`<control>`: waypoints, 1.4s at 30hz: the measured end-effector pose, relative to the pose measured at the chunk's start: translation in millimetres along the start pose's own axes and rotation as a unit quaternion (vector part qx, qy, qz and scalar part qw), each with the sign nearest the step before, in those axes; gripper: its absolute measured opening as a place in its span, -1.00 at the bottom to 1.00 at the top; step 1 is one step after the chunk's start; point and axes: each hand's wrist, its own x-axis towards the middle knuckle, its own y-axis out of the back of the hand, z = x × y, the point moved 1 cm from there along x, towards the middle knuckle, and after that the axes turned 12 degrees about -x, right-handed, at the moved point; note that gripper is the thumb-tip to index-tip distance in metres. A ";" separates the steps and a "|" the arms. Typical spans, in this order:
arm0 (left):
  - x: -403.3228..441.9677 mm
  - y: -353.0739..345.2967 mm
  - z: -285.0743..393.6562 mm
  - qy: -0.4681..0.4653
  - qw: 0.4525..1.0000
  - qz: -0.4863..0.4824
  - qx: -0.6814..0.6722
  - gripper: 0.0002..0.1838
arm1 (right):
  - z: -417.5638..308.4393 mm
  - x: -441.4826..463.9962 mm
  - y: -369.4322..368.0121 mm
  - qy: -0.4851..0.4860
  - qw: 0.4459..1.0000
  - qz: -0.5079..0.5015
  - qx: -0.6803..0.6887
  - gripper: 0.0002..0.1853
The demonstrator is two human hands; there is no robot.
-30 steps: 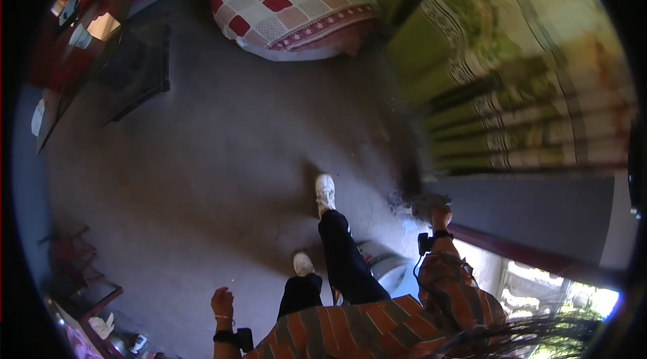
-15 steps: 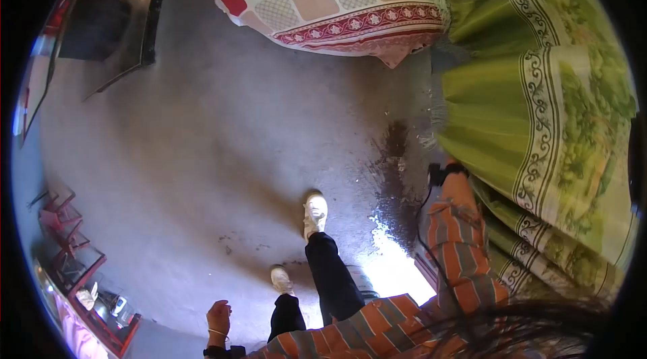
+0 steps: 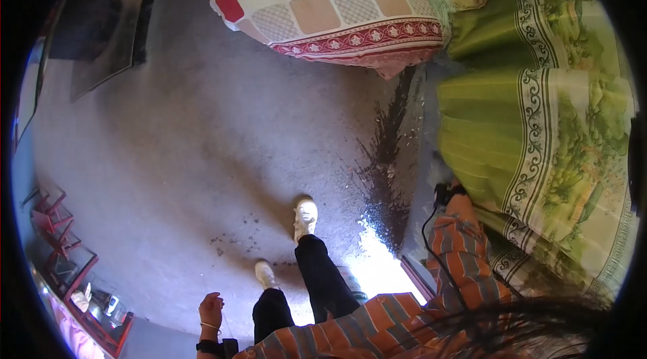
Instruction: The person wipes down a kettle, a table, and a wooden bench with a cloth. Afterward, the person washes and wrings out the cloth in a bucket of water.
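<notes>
My left hand [image 3: 211, 308] hangs at the bottom of the view, beside my dark trousers. Its fingers are curled in, and I see nothing in them; a thin bracelet and a black band circle the wrist. On the right, my right arm in an orange and grey striped sleeve [image 3: 459, 244] reaches forward to the green curtain [image 3: 482, 113]. A black strap with a small device [image 3: 448, 192] sits on that wrist. Past the strap, my right hand is at the curtain's edge, its fingers hidden by the cloth.
A bed or table with a red and white checked cover [image 3: 337, 9] stands ahead. Dark wet streaks [image 3: 385, 150] run along the floor [image 3: 202, 143] by the right wall. Red metal stools [image 3: 57, 231] stand at the left, and a dark panel [image 3: 111, 29] is at the upper left.
My view has shifted slightly, with more of the wet streak showing. My left hand sits slightly higher and further left. My right wrist appears a little lower beside the curtain.
</notes>
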 end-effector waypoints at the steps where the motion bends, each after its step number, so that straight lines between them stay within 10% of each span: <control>1: 0.8 5.9 -2.2 -0.001 1.000 0.011 -0.023 -0.83 | 9.0 -10.3 -19.8 0.000 1.000 -0.007 0.001 -0.64; 8: 4.2 56.3 -32.8 0.000 0.999 0.035 -0.003 -0.84 | 64.1 -18.0 -223.6 0.048 0.998 0.019 -0.040 -0.63; 18: 55.0 148.5 -23.7 -0.003 1.000 0.011 0.000 -0.80 | -250.7 -126.9 113.1 -0.126 0.905 0.115 0.389 -0.51; 22: 49.8 218.7 -48.1 0.014 0.996 0.079 -0.029 -0.80 | -401.3 -181.3 252.3 0.065 0.815 0.102 0.567 -0.54; 25: 34.9 261.2 -92.6 0.038 0.985 0.126 -0.111 -0.81 | -503.1 -195.2 333.5 0.137 0.851 0.118 0.492 -0.57; 27: 20.4 277.2 -117.8 0.066 0.980 0.142 -0.127 -0.81 | -568.2 -192.3 373.0 0.216 0.751 0.106 0.615 -0.60; 38: -33.8 231.2 -247.0 0.193 0.906 0.194 -0.323 -0.82 | -734.9 -275.6 627.9 0.376 0.665 0.357 0.537 -0.58; 42: -54.1 210.6 -231.3 0.167 0.886 0.220 -0.373 -0.84 | -759.7 -349.0 647.2 0.384 0.763 0.387 0.347 -0.61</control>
